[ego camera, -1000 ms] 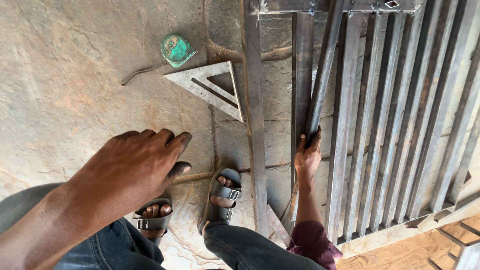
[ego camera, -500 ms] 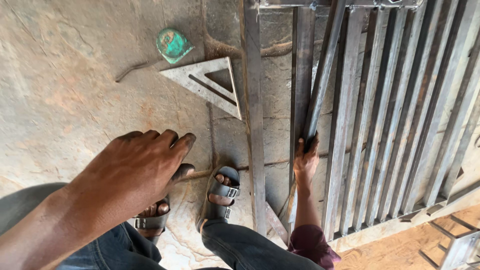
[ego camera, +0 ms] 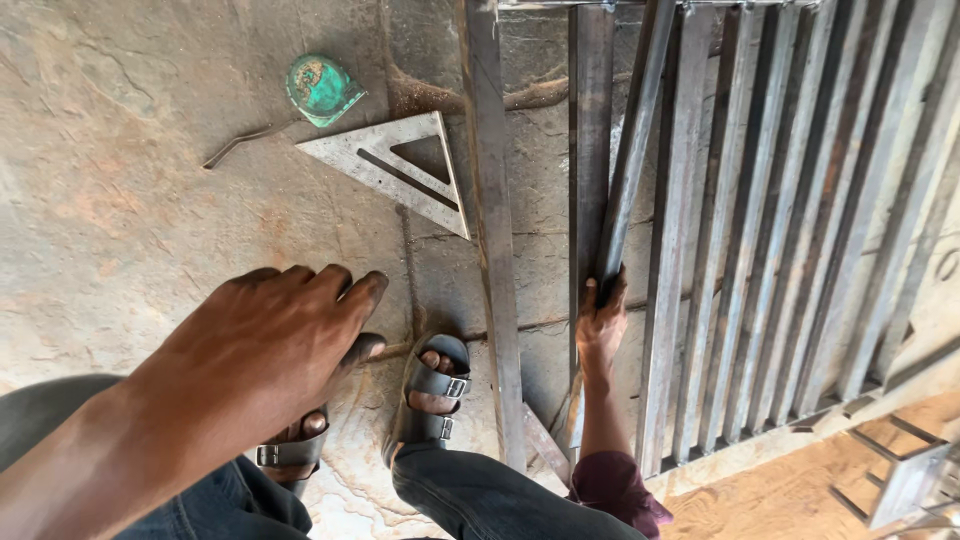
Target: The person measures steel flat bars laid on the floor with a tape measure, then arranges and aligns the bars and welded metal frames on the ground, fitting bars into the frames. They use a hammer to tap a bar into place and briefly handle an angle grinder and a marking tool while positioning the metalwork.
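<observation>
Right hand (ego camera: 603, 322): clenched round the near end of a long grey steel bar (ego camera: 630, 150), fingers wrapped over it.
Left hand (ego camera: 262, 345): empty, fingers together and slightly curled, raised over the sandalled feet (ego camera: 432, 390); grasping nothing.
Bar position: lying slantwise over the rusty grille of parallel steel slats (ego camera: 800, 220) along the right edge of the concrete floor (ego camera: 120, 200), far end running out past the top of the view.
Bar look: narrow, straight, dull grey with rust streaks, edges square as far as can be told.
Handling: likely heavy for its width, rigid, no bend to expect; bare metal probably rough rather than slippery, end possibly sharp. Best taken near the end as now for sliding, nearer the middle for lifting.
Nearby: flat steel strip (ego camera: 492, 230) and a second upright bar (ego camera: 590, 130) left of the grille; triangular metal square (ego camera: 400, 165) and green round tape measure (ego camera: 322, 88) toward the floor's far left; thin bent rod (ego camera: 240, 145) beside them.
</observation>
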Motion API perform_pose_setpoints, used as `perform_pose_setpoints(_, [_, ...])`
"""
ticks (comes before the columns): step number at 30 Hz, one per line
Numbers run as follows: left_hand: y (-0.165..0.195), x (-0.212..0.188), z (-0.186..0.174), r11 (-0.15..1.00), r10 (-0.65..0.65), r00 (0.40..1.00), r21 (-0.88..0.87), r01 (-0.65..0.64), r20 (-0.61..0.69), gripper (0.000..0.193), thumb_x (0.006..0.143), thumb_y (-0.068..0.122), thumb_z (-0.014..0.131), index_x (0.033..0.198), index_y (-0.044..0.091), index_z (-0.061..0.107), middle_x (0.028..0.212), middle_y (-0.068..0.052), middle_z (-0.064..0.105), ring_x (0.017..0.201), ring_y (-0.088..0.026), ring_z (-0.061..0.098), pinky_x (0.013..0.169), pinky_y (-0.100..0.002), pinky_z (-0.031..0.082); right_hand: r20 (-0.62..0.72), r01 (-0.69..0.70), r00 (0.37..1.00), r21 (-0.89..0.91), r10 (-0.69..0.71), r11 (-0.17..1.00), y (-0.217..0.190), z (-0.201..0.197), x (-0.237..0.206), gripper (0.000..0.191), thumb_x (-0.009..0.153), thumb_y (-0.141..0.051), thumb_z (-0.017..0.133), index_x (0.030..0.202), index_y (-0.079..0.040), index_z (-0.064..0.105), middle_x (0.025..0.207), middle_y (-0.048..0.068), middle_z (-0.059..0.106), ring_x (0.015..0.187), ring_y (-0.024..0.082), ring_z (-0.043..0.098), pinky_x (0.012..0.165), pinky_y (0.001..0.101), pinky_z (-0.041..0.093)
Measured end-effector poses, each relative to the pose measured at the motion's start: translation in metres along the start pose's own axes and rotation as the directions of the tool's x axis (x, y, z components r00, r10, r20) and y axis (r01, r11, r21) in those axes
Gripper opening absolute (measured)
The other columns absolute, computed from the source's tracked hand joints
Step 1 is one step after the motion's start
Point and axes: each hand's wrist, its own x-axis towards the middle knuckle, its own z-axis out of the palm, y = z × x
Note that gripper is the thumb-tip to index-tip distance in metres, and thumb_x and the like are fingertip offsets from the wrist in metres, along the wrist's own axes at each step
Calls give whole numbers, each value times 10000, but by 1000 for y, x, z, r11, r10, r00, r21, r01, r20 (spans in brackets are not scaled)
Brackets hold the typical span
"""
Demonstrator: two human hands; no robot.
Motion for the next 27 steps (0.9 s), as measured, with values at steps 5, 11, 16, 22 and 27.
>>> perform_pose_setpoints(5, [1, 8, -8, 999, -53, 998, -6, 53, 22, 463, 1033, 424, 485, 1366, 107, 535, 1056, -75, 655, 987, -232, 688, 865, -406, 573, 42, -95, 995, -19, 96, 995, -8, 3, 16, 599, 1050, -382, 563, 1542, -67, 428, 1220, 317, 680, 1046, 508, 676, 805, 554, 562])
perform_pose_setpoints(11, [-1, 20, -22, 994, -112, 979, 34, 107, 170, 484, 1057, 447, 412, 1378, 99, 512, 1039, -80, 639, 937, -210, 690, 855, -383, 586, 118, -125, 986, 31, 121, 992, 0, 7, 23, 651, 1065, -427, 476, 1569, -39, 337, 1075, 309, 722, 803, 453, 753, 649, 507, 634])
perform_pose_setpoints(16, [3, 21, -22, 997, -70, 993, 25, 68, 99, 468, 1047, 433, 455, 1364, 97, 529, 1031, -89, 653, 934, -229, 700, 847, -394, 587, 164, -121, 979, 16, 117, 992, 25, 16, 26, 676, 1061, -512, 456, 1521, -24, 372, 913, 243, 728, 646, 337, 743, 519, 425, 602])
perform_pose_setpoints(22, [-1, 24, -14, 1000, -20, 999, 11, 20, 32, 490, 1015, 358, 519, 1411, 68, 511, 1115, -130, 659, 975, -256, 700, 855, -410, 588, 278, -349, 917, 209, 287, 914, 75, 31, 36, 634, 1091, -588, 272, 1152, -20, 547, 589, 56, 485, 410, 153, 334, 323, 351, 286])
perform_pose_setpoints(27, [-6, 26, -6, 1000, -27, 991, 12, 25, 130, 537, 1007, 286, 531, 1492, 71, 444, 1165, -137, 644, 1010, -246, 692, 885, -399, 588, 421, -499, 850, 451, 317, 740, 90, 29, 42, 692, 1070, -679, 367, 728, -103, 539, 602, -6, 399, 514, 113, 363, 455, 352, 295])
